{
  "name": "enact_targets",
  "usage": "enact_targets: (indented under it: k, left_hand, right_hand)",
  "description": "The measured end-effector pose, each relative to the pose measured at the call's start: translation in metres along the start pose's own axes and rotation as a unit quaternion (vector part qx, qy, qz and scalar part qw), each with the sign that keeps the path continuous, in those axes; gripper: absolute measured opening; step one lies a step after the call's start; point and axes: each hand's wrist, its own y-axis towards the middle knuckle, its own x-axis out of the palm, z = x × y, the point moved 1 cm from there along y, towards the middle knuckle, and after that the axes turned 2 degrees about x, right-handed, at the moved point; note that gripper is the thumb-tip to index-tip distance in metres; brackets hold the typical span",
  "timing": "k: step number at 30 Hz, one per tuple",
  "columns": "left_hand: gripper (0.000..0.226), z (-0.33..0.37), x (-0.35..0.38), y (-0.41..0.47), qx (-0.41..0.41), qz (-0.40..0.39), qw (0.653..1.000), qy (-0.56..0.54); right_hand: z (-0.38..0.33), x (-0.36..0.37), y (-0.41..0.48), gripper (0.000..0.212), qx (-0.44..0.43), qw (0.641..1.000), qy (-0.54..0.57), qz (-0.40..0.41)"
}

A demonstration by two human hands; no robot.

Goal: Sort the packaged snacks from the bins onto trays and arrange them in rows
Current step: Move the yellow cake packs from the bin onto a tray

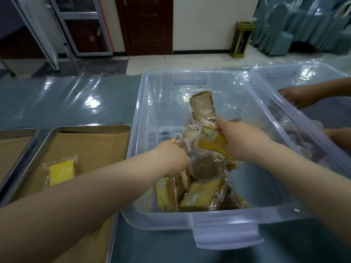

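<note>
Inside the clear bin [228,215], my right hand [245,142] gripped a yellow snack pack [209,142]; my left hand [172,158] sat among the pile [201,194], and I could not tell its hold. The tray [76,128] lay to the left, nearer my left hand, with a lone pack [61,170] on it.

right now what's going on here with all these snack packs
A person has both hands in a clear plastic bin of wrapped cake slices. The right hand grips a yellow slice packet lifted off the pile; the left hand is down among the packets, its grip too blurred to read. On the cardboard-lined metal tray to the left lies just one yellow packet, so sorting has barely begun. Another person's hands reach into a second bin on the right.
</note>
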Motion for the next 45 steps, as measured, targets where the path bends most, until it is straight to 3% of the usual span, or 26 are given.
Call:
enact_targets:
  k: [5,8,10,13,18,22,25,30,33,38,45]
  left_hand:
    - [0.021,-0.024,0.005,-0.007,-0.067,0.119,0.989,-0.048]
    - [0.025,-0.029,0.006,-0.010,-0.118,0.147,0.979,-0.077]
    - [0.025,-0.030,0.004,-0.012,-0.145,0.159,0.972,-0.095]
    - [0.025,-0.031,0.004,-0.014,-0.168,0.173,0.965,-0.102]
    - [0.029,-0.032,0.001,-0.017,-0.198,0.197,0.954,-0.113]
    - [0.028,-0.033,0.002,-0.020,-0.214,0.212,0.946,-0.121]
    - [0.027,-0.035,0.002,-0.022,-0.222,0.238,0.936,-0.137]
    - [0.027,-0.038,0.005,-0.021,-0.213,0.299,0.904,-0.218]
    - [0.022,-0.045,0.002,-0.025,-0.222,0.382,0.848,-0.293]
    - [0.017,-0.051,-0.003,-0.055,-0.237,0.571,0.680,-0.395]
    - [0.018,-0.077,0.009,-0.143,-0.269,0.671,0.516,-0.459]
  right_hand:
    - [0.000,0.007,-0.014,0.022,-0.068,0.994,0.029,-0.077]
    - [-0.006,0.009,-0.027,0.059,-0.137,0.964,0.084,-0.210]
    - [-0.012,0.017,-0.036,0.095,-0.172,0.931,0.028,-0.320]
    - [-0.017,0.033,-0.044,0.106,-0.191,0.899,-0.087,-0.384]
    - [-0.020,0.040,-0.040,0.100,-0.205,0.902,-0.144,-0.352]
    - [-0.026,0.044,-0.037,0.079,-0.217,0.922,-0.069,-0.314]
    - [-0.031,0.040,-0.031,0.067,-0.216,0.946,-0.032,-0.241]
    - [-0.020,0.021,-0.025,0.068,-0.168,0.978,0.008,-0.122]
    - [-0.012,0.008,-0.025,0.069,-0.143,0.989,0.020,-0.022]
    - [-0.015,-0.003,-0.033,0.062,-0.098,0.986,0.086,0.101]
    - [-0.081,-0.033,-0.046,0.065,-0.076,0.937,0.240,0.241]
